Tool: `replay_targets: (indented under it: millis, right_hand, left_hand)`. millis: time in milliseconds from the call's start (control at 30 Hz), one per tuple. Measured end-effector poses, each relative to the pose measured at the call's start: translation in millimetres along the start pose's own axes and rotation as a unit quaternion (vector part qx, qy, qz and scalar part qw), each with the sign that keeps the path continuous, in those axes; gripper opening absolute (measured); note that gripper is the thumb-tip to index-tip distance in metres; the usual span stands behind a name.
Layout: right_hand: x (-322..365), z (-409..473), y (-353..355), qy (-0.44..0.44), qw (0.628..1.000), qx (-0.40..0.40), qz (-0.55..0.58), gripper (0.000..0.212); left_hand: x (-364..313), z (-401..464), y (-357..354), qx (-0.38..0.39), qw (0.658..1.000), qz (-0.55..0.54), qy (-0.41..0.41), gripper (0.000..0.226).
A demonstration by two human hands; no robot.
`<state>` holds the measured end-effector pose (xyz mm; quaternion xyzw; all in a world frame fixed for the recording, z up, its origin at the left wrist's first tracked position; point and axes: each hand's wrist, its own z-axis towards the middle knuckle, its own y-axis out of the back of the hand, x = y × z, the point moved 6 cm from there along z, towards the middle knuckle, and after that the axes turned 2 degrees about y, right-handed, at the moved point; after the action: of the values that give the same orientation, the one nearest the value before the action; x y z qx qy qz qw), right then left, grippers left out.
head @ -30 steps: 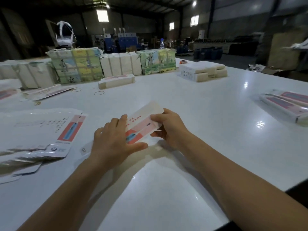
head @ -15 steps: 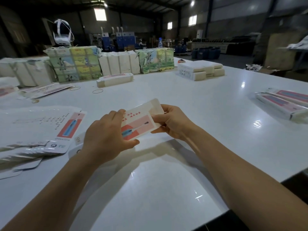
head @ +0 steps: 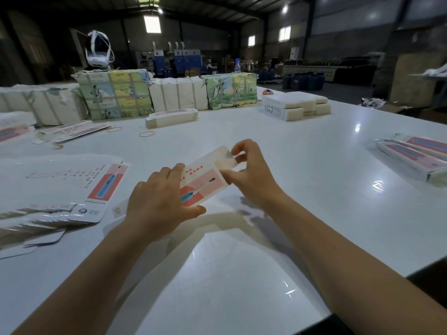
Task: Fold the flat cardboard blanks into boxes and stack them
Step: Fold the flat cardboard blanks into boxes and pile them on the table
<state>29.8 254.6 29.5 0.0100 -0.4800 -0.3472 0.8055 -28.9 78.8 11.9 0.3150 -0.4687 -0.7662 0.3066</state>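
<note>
Head view: a white desk [head: 302, 170] in a dim warehouse.
Blank: a printed cardboard blank [head: 205, 183] held just above the desk at centre, its far flap blurred.
Left hand [head: 157, 204]: grips the blank's near end, thumb underneath.
Right hand [head: 251, 175]: pinches the far flap.
Flat blanks [head: 72, 189]: fanned at 9 o'clock.
Folded boxes [head: 411, 158]: lying at 3 o'clock.
Bundles [head: 116, 95]: strapped, at 11 o'clock.

Two bare arms show. The left hand [head: 157, 201] and the right hand [head: 251, 175] wear no gloves, rings or watch. No sleeves reach the wrists.
</note>
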Motion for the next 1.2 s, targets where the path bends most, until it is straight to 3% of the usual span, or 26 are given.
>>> replay_targets:
  millis: [67, 133, 200, 267, 367, 533, 700, 767, 900, 1000, 1100, 1200]
  right_hand:
    - [8, 1, -1, 0.058, 0.994, 0.019, -0.086, 0.021]
    - [3, 2, -7, 0.020, 0.991, 0.076, -0.106, 0.011]
    - [-8, -1, -15, -0.099, 0.988, 0.119, 0.018, 0.029]
    - [-11, -6, -23, -0.188, 0.961, 0.141, 0.145, 0.030]
    - [-16, -8, -26, -0.227, 0.940, 0.127, 0.219, 0.011]
    - [-14, -12, -32, -0.232, 0.925, 0.164, 0.252, 0.018]
    - [-12, -18, -35, -0.292, 0.865, 0.201, 0.356, 0.012]
    - [-11, -19, -36, -0.293, 0.859, 0.204, 0.366, 0.010]
    - [-4, -15, -33, -0.218, 0.918, 0.155, 0.294, 0.011]
    - [7, -12, -20, -0.083, 0.981, 0.027, 0.173, 0.026]
    - [8, -18, -7, -0.047, 0.988, -0.104, 0.104, 0.040]
    - [4, -24, -4, -0.061, 0.983, -0.161, 0.056, 0.027]
  left_hand:
    - [0, 0, -3, 0.009, 1.000, 0.002, 0.008, 0.094]
    - [3, 0, -4, 0.007, 1.000, 0.009, 0.015, 0.095]
    - [6, 0, -2, -0.005, 1.000, 0.020, 0.022, 0.095]
    - [6, 0, 0, -0.027, 0.999, 0.035, 0.019, 0.094]
    - [-4, -2, 2, -0.064, 0.995, 0.078, -0.007, 0.094]
    - [-14, -4, 3, -0.074, 0.991, 0.110, -0.018, 0.094]
    - [-21, -6, 9, -0.082, 0.993, 0.072, -0.033, 0.079]
    - [-21, -6, 13, -0.085, 0.995, 0.050, -0.030, 0.071]
    - [-11, -5, 16, -0.069, 0.998, 0.012, -0.005, 0.067]
    - [-5, -2, 19, -0.063, 0.998, -0.014, 0.011, 0.066]
    - [5, 1, 17, -0.025, 0.999, -0.025, 0.039, 0.063]
    - [14, 2, 14, -0.010, 0.998, -0.044, 0.051, 0.063]
